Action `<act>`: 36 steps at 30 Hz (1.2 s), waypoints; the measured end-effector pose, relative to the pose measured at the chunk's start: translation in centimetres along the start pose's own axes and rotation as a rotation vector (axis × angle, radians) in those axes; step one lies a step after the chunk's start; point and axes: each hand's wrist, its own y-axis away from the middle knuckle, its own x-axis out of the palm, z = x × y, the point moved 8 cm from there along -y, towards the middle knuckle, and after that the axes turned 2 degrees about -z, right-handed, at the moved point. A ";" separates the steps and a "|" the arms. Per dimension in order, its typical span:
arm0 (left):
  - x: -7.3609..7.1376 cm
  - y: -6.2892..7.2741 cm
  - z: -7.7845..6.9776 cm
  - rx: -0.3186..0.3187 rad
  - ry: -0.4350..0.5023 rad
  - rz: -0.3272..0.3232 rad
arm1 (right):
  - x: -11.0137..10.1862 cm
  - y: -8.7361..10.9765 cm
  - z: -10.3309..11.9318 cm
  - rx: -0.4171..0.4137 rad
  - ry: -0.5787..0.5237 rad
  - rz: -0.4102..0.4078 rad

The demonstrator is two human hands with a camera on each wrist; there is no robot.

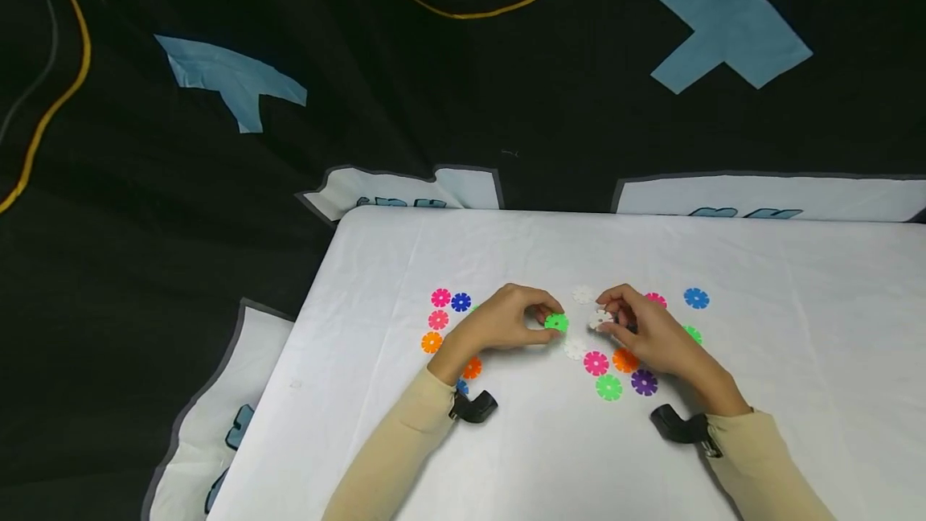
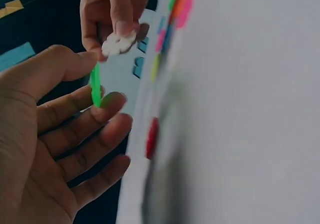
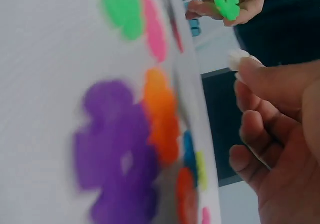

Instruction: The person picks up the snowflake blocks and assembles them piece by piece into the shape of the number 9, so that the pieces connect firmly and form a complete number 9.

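My left hand pinches a bright green notched plastic disc between thumb and fingertips. In the left wrist view this green disc appears edge-on, with the other fingers spread below it. Facing it, my right hand pinches a white notched disc. The right wrist view shows only part of that white disc, as the thumb covers the rest. Both discs are held above the table at about the same height, with a small gap between them.
On the white-covered table lie several loose discs: pink, purple, light green and orange near the right hand. A blue disc lies farther right. Another group, including an orange disc, lies left.
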 end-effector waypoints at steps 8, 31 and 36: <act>-0.6 0.1 -2.0 0.111 0.156 -0.038 | -1.1 -0.2 2.5 -0.125 -0.050 -0.100; 0.5 -0.1 -1.8 -0.043 0.555 0.010 | -1.8 0.3 3.5 -0.211 -0.138 -0.105; 1.0 -0.2 -1.6 -0.082 0.645 0.033 | -1.8 0.3 3.9 -0.237 -0.125 -0.126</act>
